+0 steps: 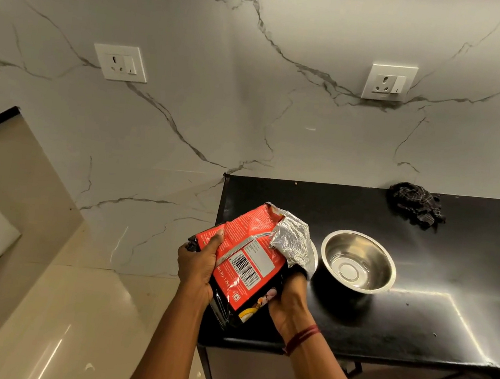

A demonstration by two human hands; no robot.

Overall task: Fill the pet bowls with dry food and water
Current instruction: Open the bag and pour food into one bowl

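Observation:
A red and black pet food bag [244, 261] with a silver foil mouth is held over the left end of the black counter [414, 329]. My left hand [198, 265] grips its left side and my right hand [290, 301] holds its lower right side. The open foil mouth points right, over the rim of a steel bowl [314, 255] that the bag mostly hides. A second steel bowl [358, 261] stands just to the right, with nothing in it.
A crumpled dark checked cloth [415, 206] lies at the back of the counter by the marble wall. Two wall sockets [121, 62] [388, 82] sit above. Glossy beige floor [74, 325] lies to the left of the counter; cabinet doors with dark handles are below it.

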